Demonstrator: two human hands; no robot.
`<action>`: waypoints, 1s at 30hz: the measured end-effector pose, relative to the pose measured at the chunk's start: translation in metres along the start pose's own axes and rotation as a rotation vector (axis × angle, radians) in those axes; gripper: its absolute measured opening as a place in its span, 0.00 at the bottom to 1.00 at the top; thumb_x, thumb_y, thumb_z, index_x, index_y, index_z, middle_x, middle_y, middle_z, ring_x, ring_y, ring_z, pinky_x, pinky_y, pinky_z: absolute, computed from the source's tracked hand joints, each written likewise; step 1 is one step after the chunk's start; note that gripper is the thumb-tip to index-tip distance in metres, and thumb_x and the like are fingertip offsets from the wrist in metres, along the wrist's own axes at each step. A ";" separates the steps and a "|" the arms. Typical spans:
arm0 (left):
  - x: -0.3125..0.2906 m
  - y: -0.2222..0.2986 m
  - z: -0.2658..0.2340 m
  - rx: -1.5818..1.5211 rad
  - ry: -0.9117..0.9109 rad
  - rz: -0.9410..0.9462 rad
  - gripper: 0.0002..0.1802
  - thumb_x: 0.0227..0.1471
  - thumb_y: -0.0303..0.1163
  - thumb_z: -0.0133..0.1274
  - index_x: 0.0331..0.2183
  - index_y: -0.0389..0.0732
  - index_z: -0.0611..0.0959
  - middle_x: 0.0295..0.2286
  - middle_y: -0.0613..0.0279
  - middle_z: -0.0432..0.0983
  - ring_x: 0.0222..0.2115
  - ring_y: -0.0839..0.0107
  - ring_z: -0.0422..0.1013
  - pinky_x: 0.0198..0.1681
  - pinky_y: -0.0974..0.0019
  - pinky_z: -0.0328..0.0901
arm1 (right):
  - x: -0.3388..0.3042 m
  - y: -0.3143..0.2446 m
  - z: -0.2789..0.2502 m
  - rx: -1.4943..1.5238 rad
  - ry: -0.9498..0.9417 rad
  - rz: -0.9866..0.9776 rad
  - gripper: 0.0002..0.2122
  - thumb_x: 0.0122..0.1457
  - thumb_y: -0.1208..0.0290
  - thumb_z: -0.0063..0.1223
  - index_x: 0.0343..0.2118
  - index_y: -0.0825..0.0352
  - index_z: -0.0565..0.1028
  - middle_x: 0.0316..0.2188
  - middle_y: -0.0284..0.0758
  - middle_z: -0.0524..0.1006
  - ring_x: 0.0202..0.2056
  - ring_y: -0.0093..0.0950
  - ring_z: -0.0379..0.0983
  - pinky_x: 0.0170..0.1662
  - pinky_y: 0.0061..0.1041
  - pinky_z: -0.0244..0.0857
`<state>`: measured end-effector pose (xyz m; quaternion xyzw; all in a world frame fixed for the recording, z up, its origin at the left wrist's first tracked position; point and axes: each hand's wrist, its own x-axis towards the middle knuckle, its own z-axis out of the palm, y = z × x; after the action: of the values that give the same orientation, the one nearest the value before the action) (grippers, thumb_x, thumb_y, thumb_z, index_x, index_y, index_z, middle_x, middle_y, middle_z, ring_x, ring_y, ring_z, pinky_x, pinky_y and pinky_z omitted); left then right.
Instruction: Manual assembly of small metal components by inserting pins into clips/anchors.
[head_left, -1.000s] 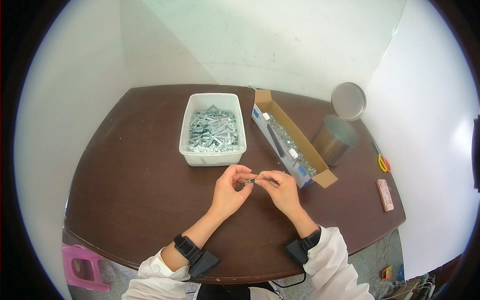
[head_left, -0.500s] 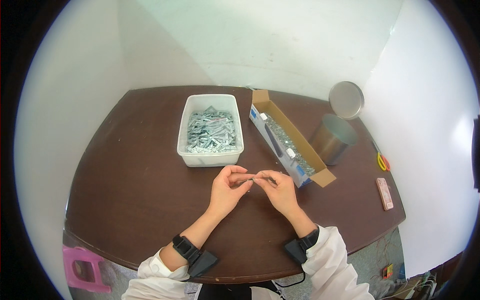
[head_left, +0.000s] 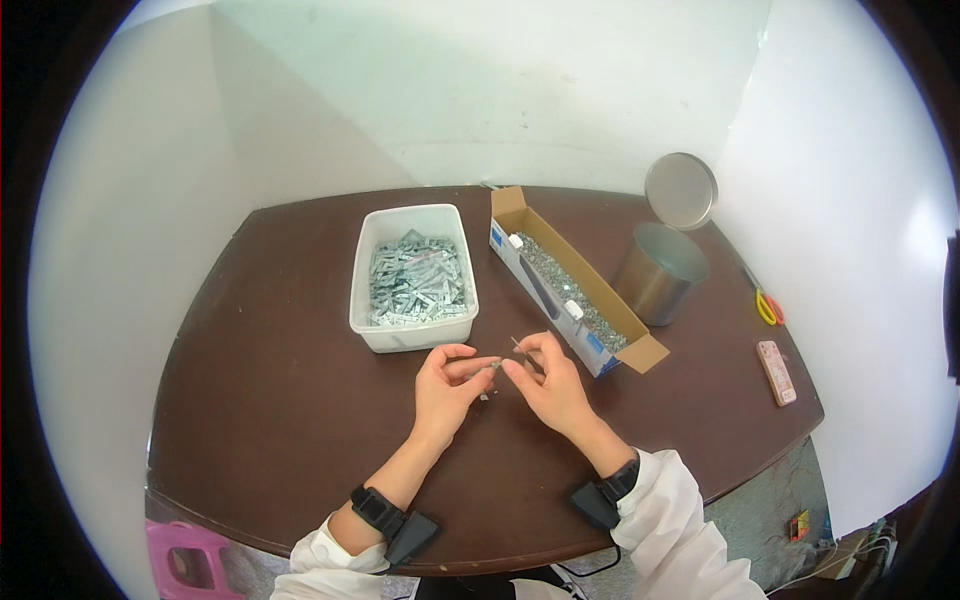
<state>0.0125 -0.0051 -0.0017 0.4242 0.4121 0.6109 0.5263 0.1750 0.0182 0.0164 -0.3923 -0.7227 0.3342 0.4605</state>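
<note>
Above the dark table, my left hand [head_left: 442,400] pinches a tiny greenish-grey piece [head_left: 496,365] between thumb and fingertips; its exact kind is too small to tell. Close beside it, my right hand [head_left: 556,390] has thumb and fingers bent around a thin grey sliver [head_left: 518,347] whose tip pokes out above the fingers. The two hands' fingertips almost meet. Beyond my left hand stands a white plastic tub [head_left: 413,337] heaped with flat silvery metal strips [head_left: 418,280]. A long open cardboard box [head_left: 545,290] holding many small grey metal bits [head_left: 578,285] lies beyond my right hand.
At the right stand a metal canister [head_left: 658,280] and its round lid [head_left: 682,190]. Scissors [head_left: 768,308] and a pink oblong case [head_left: 775,372] lie near the right edge. Small pale bits [head_left: 487,396] rest below my fingers. A pink stool [head_left: 185,560] is on the floor.
My fingertips have drawn slightly apart, and the thin sliver now shows at my right fingers. The whole view has shifted a little, with the tub and box appearing lower.
</note>
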 end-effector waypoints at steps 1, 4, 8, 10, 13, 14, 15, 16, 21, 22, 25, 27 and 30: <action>0.001 -0.001 -0.001 -0.011 0.037 0.006 0.17 0.48 0.18 0.55 0.38 0.35 0.67 0.36 0.49 0.78 0.28 0.74 0.74 0.33 0.73 0.70 | 0.000 -0.001 0.001 0.041 0.052 0.031 0.11 0.57 0.70 0.52 0.35 0.71 0.66 0.26 0.40 0.75 0.28 0.30 0.75 0.31 0.26 0.68; 0.001 0.003 0.002 -0.099 0.114 0.032 0.17 0.48 0.18 0.55 0.38 0.35 0.67 0.36 0.49 0.78 0.27 0.74 0.73 0.32 0.74 0.70 | -0.001 0.007 -0.005 -0.211 -0.018 -0.020 0.12 0.57 0.67 0.52 0.33 0.69 0.63 0.23 0.41 0.74 0.26 0.37 0.74 0.29 0.31 0.66; 0.001 0.002 0.000 -0.043 0.139 0.069 0.16 0.48 0.18 0.55 0.38 0.35 0.67 0.36 0.48 0.77 0.27 0.75 0.73 0.32 0.74 0.69 | -0.004 -0.001 -0.004 -0.300 -0.131 -0.079 0.11 0.57 0.66 0.52 0.31 0.67 0.64 0.22 0.40 0.75 0.24 0.39 0.73 0.27 0.33 0.64; -0.001 0.004 0.001 -0.049 0.135 0.099 0.16 0.48 0.18 0.55 0.38 0.35 0.67 0.36 0.48 0.78 0.27 0.75 0.73 0.32 0.75 0.68 | -0.004 -0.006 -0.005 -0.322 -0.141 -0.039 0.10 0.55 0.69 0.55 0.30 0.68 0.67 0.24 0.40 0.77 0.24 0.32 0.75 0.28 0.26 0.65; -0.001 0.004 0.002 -0.039 0.158 0.118 0.16 0.48 0.18 0.55 0.38 0.34 0.67 0.36 0.48 0.78 0.28 0.75 0.72 0.32 0.75 0.68 | -0.005 -0.004 -0.005 -0.286 -0.072 -0.112 0.09 0.54 0.69 0.56 0.29 0.68 0.69 0.23 0.39 0.77 0.22 0.31 0.74 0.26 0.25 0.64; -0.001 0.004 0.003 -0.039 0.154 0.117 0.16 0.48 0.18 0.55 0.38 0.34 0.67 0.36 0.48 0.78 0.28 0.75 0.72 0.32 0.75 0.68 | -0.005 -0.004 -0.005 -0.288 -0.068 -0.111 0.09 0.54 0.69 0.56 0.29 0.68 0.69 0.23 0.39 0.77 0.22 0.31 0.74 0.26 0.25 0.64; -0.001 0.005 0.003 -0.018 0.152 0.130 0.16 0.48 0.18 0.55 0.37 0.35 0.67 0.36 0.50 0.78 0.29 0.78 0.72 0.32 0.77 0.67 | -0.005 -0.005 -0.005 -0.288 -0.052 -0.127 0.09 0.54 0.70 0.57 0.28 0.68 0.70 0.22 0.38 0.76 0.22 0.30 0.74 0.25 0.25 0.64; -0.002 0.006 0.004 0.003 0.151 0.144 0.16 0.48 0.19 0.56 0.37 0.35 0.67 0.35 0.52 0.79 0.30 0.80 0.72 0.32 0.79 0.67 | -0.005 -0.005 -0.005 -0.288 -0.037 -0.144 0.08 0.53 0.70 0.57 0.28 0.67 0.71 0.22 0.37 0.76 0.21 0.30 0.73 0.24 0.24 0.63; -0.004 0.005 0.005 0.180 0.193 0.258 0.14 0.47 0.19 0.56 0.35 0.36 0.68 0.34 0.56 0.80 0.31 0.81 0.72 0.32 0.79 0.65 | -0.006 -0.002 -0.004 -0.314 0.012 -0.201 0.07 0.53 0.70 0.58 0.28 0.67 0.73 0.21 0.36 0.76 0.19 0.28 0.71 0.23 0.24 0.62; -0.005 0.004 0.004 0.235 0.205 0.319 0.14 0.47 0.19 0.56 0.34 0.37 0.68 0.34 0.57 0.80 0.31 0.82 0.72 0.32 0.79 0.65 | -0.007 -0.002 -0.002 -0.323 0.028 -0.214 0.07 0.53 0.70 0.58 0.28 0.67 0.74 0.22 0.36 0.76 0.18 0.28 0.70 0.23 0.24 0.61; -0.007 0.007 0.009 0.314 0.239 0.408 0.13 0.46 0.20 0.57 0.33 0.37 0.69 0.33 0.57 0.80 0.31 0.81 0.73 0.32 0.78 0.65 | -0.006 -0.005 0.000 -0.350 0.096 -0.291 0.08 0.54 0.67 0.56 0.32 0.65 0.72 0.18 0.35 0.74 0.20 0.32 0.73 0.24 0.29 0.64; -0.008 0.007 0.010 0.329 0.258 0.405 0.13 0.46 0.20 0.57 0.33 0.37 0.69 0.33 0.56 0.80 0.31 0.80 0.73 0.32 0.77 0.65 | -0.005 -0.008 0.004 -0.299 0.102 -0.266 0.08 0.55 0.68 0.55 0.32 0.66 0.71 0.19 0.36 0.74 0.20 0.34 0.73 0.24 0.30 0.64; -0.010 0.010 0.011 0.333 0.262 0.402 0.14 0.46 0.18 0.56 0.34 0.36 0.68 0.35 0.53 0.79 0.34 0.77 0.74 0.37 0.75 0.67 | -0.007 -0.009 0.005 -0.223 0.095 -0.193 0.08 0.57 0.68 0.53 0.32 0.66 0.69 0.19 0.37 0.74 0.22 0.36 0.74 0.24 0.32 0.64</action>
<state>0.0207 -0.0151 0.0101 0.4953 0.4791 0.6764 0.2601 0.1697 0.0076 0.0195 -0.3853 -0.7672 0.1871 0.4775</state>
